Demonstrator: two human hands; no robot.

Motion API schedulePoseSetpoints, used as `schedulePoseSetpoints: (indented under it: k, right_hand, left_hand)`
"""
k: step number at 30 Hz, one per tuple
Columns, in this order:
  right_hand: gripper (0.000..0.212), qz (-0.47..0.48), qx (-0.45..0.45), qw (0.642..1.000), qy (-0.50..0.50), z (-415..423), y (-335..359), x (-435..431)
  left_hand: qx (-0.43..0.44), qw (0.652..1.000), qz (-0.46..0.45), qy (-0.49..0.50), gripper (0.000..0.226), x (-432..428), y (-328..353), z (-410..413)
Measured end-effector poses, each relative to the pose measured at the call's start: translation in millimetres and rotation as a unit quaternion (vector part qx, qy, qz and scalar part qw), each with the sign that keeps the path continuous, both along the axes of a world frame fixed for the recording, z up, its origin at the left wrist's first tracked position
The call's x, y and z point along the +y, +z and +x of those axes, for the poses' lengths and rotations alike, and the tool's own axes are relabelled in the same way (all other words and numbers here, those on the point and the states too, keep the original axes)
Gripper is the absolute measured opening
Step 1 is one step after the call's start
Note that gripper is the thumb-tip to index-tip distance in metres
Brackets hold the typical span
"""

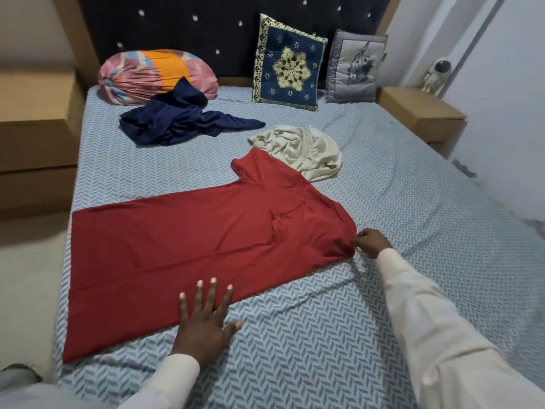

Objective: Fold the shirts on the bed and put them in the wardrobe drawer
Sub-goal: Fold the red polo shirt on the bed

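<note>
Item 1. Red shirt (191, 246): we list it spread flat across the near half of the bed, hem at the left edge of the mattress and neck end toward the right. One short sleeve points toward the headboard, its tip touching the cream shirt. The fabric is mostly smooth, with creases around the chest and a bunch at the right corner.

Item 2. Left hand (206, 320): flat, fingers straight and spread. We see the fingers pressing on the shirt's near edge and the thumb lying on the sheet. A pale sleeve covers the wrist.

Item 3. Right hand (373, 242): fingers curled, pinching the bunched fabric at the red shirt's right corner. It wears the same pale sleeve.

Item 4. Navy shirt (180, 119): crumpled, unfolded, at the far left of the bed, partly resting against the bolster.

Item 5. Cream shirt (303, 152): crumpled in a heap near the middle of the bed, just beyond the red shirt.

Item 6. Bed sheet (324, 335): blue-grey herringbone print, wrinkled near the right hand.

Item 7. Bolster (153, 72): pink, orange and blue cover, lying at the headboard (206, 25), which is dark and tufted.

Item 8. Blue embroidered cushion (289, 66) and grey cushion (355, 69): both upright against the headboard, side by side.

Item 9. Astronaut figure (436, 73): standing on the right bedside table (418, 110).
</note>
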State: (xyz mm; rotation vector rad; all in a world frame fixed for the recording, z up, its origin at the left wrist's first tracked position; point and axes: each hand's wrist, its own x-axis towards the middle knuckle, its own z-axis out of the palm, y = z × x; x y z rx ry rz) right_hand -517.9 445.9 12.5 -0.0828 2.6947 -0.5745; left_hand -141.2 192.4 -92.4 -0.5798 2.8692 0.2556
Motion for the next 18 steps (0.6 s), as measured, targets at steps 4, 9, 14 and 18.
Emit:
schedulePoseSetpoints:
  k: [4, 9, 14, 18]
  right_hand:
    - [0.009, -0.094, -0.112, 0.989, -0.035, 19.7, -18.0, 11.7]
    - [0.012, -0.065, -0.059, 0.996, -0.004, 14.9, -11.0, 11.1]
    - [0.018, -0.098, 0.116, 0.972, -0.181, 8.7, -13.6, 8.5]
    - [0.014, -0.103, 0.141, 0.967, -0.186, 27.3, -19.7, -0.7]
  left_hand:
    - [-0.002, 1.000, 0.004, -0.003, 0.074, 0.0, 0.5, -0.6]
    - [-0.011, 1.000, 0.006, 0.001, 0.074, 0.4, 1.1, -0.6]
    - [-0.008, 1.000, -0.002, -0.002, 0.074, -0.3, 0.0, 0.0]
    - [-0.009, 1.000, 0.000, -0.010, 0.073, 1.4, 2.5, 1.7]
